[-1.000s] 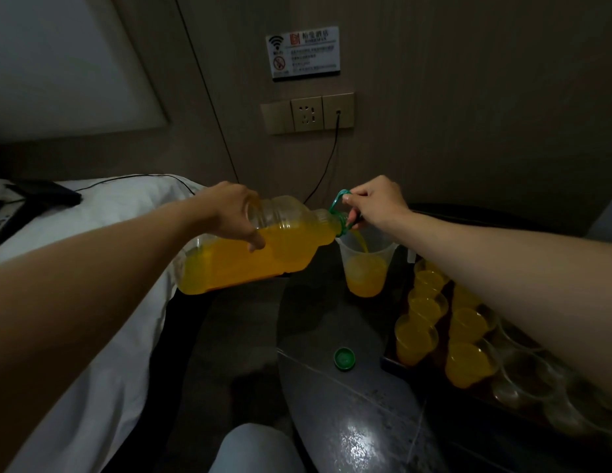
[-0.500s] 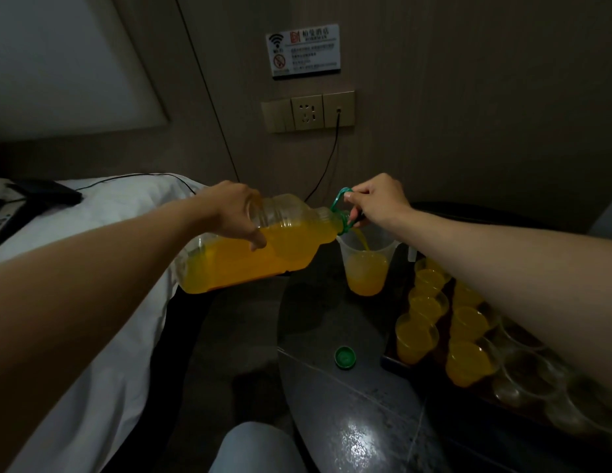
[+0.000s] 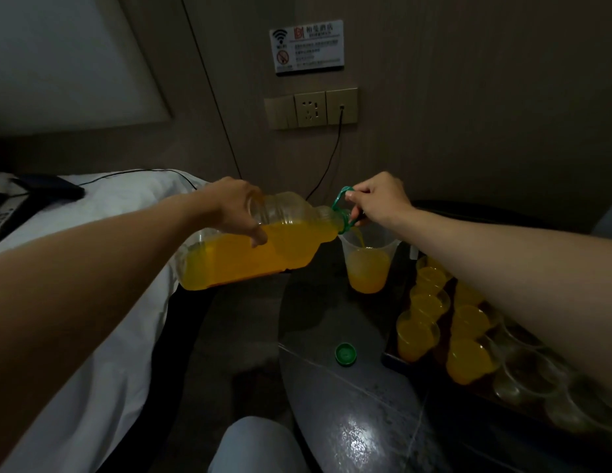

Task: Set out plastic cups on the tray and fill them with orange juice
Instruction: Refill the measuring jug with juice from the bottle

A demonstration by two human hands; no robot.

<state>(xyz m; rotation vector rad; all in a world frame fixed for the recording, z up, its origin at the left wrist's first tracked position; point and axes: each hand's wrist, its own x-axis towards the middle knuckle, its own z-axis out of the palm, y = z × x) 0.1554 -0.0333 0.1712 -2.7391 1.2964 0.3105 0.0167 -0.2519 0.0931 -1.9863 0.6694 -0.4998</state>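
Observation:
A large clear bottle of orange juice lies tilted almost flat above the dark table. My left hand grips its body from above. My right hand holds the green carry handle at its neck. Juice streams from the mouth into a clear plastic jug, roughly half full, which stands on the table. To the right a dark tray carries several small plastic cups: those nearer the jug hold juice, those further right are empty. My right forearm hides part of them.
A green bottle cap lies on the round dark glossy table left of the tray. A white bed fills the left side, with a dark device on it. A cable hangs from the wall socket.
The juice level in the jug has risen a little. Both hands and the bottle have stayed almost in place.

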